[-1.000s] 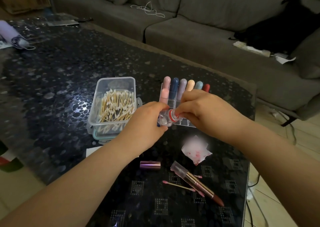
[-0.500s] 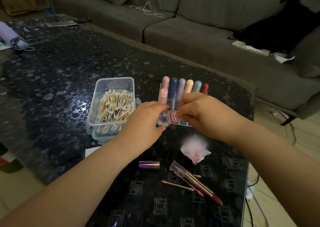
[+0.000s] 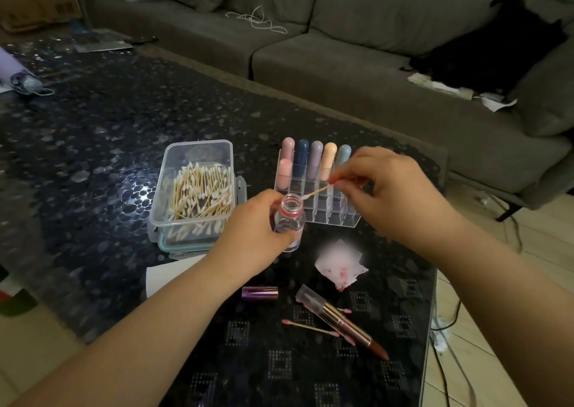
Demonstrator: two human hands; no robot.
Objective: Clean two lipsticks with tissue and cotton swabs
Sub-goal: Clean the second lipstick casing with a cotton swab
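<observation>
The right hand pinches a swab between thumb and forefinger; its white tip sits at the mouth of a small clear bottle. The left hand grips the bottle, fingers curled around its body, holding it roughly upright with its base on or just above the table; which cannot be told. An open lipstick lies on the table near of both hands, clear end pointing toward the left hand, red tip pointing away. Two used swabs with pink tips lie against it. A purple cap lies just beside the left wrist. A stained tissue lies between the bottle and the lipstick. Beyond the fingers stands a clear rack of coloured tubes. A clear box of swabs stands left of the left hand.
</observation>
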